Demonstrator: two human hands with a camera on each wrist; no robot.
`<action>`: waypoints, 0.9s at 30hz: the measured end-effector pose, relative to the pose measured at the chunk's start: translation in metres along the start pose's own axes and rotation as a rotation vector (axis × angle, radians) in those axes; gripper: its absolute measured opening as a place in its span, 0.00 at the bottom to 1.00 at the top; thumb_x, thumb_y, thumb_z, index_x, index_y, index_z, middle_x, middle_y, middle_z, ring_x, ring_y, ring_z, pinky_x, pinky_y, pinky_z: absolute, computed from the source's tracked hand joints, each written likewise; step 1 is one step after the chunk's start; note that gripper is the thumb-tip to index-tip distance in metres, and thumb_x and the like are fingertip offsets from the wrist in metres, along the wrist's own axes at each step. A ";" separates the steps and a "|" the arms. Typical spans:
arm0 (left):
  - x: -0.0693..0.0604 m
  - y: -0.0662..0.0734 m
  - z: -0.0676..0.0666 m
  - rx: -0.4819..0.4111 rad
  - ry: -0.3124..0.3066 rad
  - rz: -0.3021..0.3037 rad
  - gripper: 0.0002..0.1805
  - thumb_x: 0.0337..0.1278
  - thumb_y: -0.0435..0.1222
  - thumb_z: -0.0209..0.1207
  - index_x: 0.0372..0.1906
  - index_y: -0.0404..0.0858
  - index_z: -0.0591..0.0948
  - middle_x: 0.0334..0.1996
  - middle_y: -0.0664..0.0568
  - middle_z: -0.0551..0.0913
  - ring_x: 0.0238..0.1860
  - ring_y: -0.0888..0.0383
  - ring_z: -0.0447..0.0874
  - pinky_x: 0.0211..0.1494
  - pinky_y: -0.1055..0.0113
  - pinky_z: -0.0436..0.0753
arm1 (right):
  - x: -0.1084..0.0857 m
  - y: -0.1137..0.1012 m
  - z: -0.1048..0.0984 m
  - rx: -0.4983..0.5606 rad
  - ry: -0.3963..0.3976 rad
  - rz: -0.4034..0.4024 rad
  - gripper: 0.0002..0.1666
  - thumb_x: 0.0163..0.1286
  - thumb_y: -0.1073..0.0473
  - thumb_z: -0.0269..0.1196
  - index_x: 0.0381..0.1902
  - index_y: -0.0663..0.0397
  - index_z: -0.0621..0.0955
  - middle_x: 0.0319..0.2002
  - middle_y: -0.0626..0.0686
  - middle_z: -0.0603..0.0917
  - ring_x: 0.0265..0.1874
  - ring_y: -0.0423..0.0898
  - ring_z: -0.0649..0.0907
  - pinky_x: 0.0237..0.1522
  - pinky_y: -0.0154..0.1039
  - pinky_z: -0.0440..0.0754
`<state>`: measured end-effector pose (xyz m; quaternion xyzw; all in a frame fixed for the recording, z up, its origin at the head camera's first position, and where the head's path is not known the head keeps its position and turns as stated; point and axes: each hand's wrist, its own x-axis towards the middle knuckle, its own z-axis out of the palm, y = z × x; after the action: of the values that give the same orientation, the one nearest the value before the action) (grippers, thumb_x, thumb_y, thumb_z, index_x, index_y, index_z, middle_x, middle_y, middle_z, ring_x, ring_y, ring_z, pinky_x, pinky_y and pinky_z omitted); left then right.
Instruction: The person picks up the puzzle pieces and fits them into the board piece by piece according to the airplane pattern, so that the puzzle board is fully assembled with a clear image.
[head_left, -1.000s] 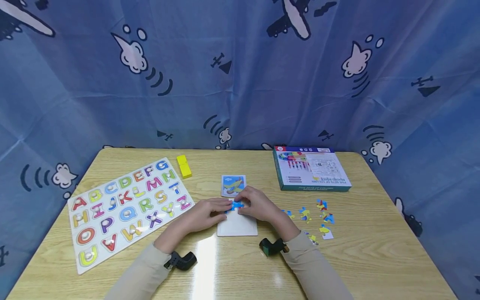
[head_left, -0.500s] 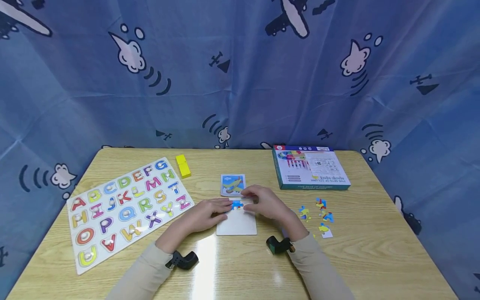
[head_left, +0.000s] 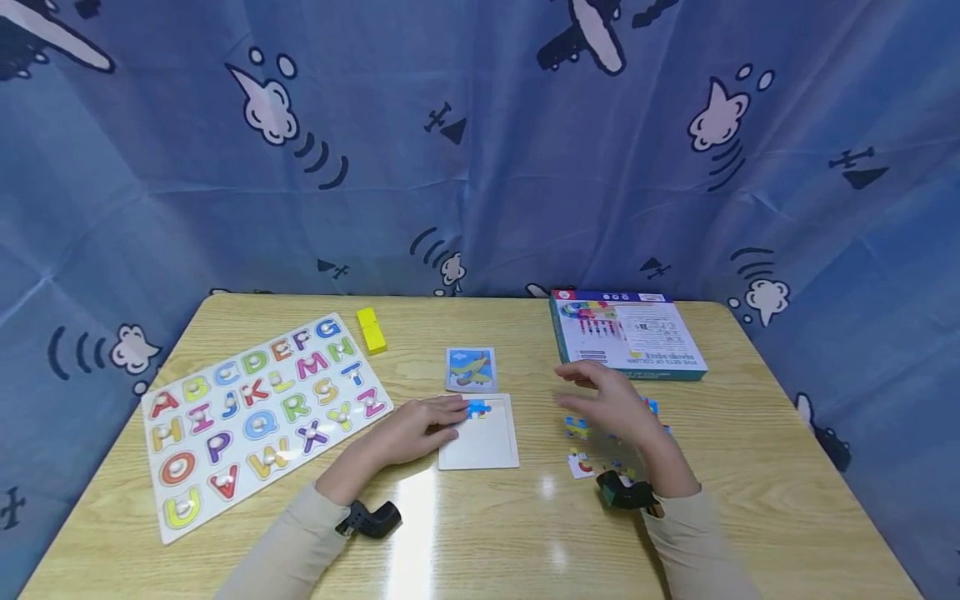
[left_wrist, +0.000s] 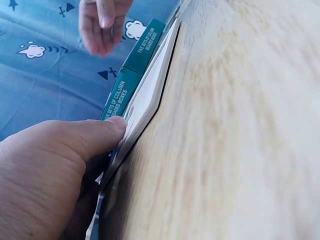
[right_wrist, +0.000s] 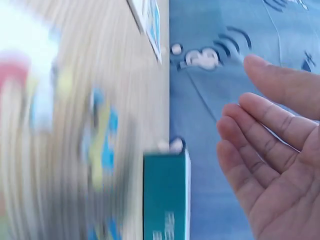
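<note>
From the head view, the white tray (head_left: 480,443) lay flat, the left hand (head_left: 414,429) resting over its left edge, fingers extended and thumb set apart. Blue puzzle pieces (head_left: 478,409) sat in the tray by its far rim, beside those fingertips; white floor showed from there to the near and right rims. The picture card (head_left: 471,370) lay just beyond the far edge. Left of the tray was the letter board (head_left: 240,454), its nearest corner stopping short. The right hand (head_left: 611,406), spread loosely with the thumb apart, hovered right of the tray above loose pieces (head_left: 577,427); a strip of tabletop (head_left: 538,442) separated these from the tray. The box (head_left: 652,333) lay farther back to the tray's right.

In the left wrist view, the thumb met the tray's edge; the other fingers were mostly hidden.

In the right wrist view, the right hand's fingers were slightly bent, the pieces blurred.
</note>
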<state>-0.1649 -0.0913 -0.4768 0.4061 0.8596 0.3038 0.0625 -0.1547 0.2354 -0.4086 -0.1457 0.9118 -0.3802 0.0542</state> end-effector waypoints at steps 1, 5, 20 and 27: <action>0.000 0.000 0.000 -0.002 0.002 -0.001 0.22 0.66 0.41 0.55 0.62 0.39 0.75 0.65 0.51 0.71 0.69 0.56 0.65 0.70 0.58 0.67 | -0.003 0.004 -0.005 -0.001 0.011 0.014 0.26 0.64 0.57 0.65 0.58 0.60 0.76 0.56 0.59 0.79 0.57 0.59 0.76 0.60 0.55 0.75; 0.000 0.000 0.000 -0.021 0.009 -0.001 0.22 0.66 0.40 0.55 0.62 0.38 0.75 0.65 0.51 0.72 0.69 0.55 0.65 0.70 0.57 0.68 | -0.016 0.018 -0.023 -0.003 0.054 0.065 0.27 0.64 0.53 0.65 0.58 0.60 0.76 0.56 0.61 0.78 0.58 0.60 0.75 0.61 0.56 0.73; 0.000 -0.001 0.001 -0.062 -0.012 -0.041 0.22 0.66 0.40 0.54 0.63 0.39 0.74 0.66 0.52 0.70 0.70 0.57 0.63 0.71 0.58 0.65 | -0.046 0.063 -0.052 -0.030 0.140 0.170 0.27 0.68 0.54 0.61 0.61 0.62 0.72 0.58 0.64 0.76 0.58 0.60 0.74 0.57 0.35 0.77; 0.000 0.000 0.001 -0.074 -0.015 -0.052 0.22 0.66 0.40 0.55 0.63 0.40 0.74 0.66 0.53 0.70 0.70 0.57 0.63 0.71 0.58 0.65 | -0.051 0.081 -0.059 -0.038 0.106 0.268 0.31 0.70 0.50 0.59 0.63 0.64 0.70 0.59 0.67 0.74 0.58 0.62 0.76 0.57 0.55 0.75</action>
<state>-0.1646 -0.0908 -0.4780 0.3832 0.8576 0.3307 0.0916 -0.1366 0.3449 -0.4247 -0.0033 0.9317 -0.3592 0.0537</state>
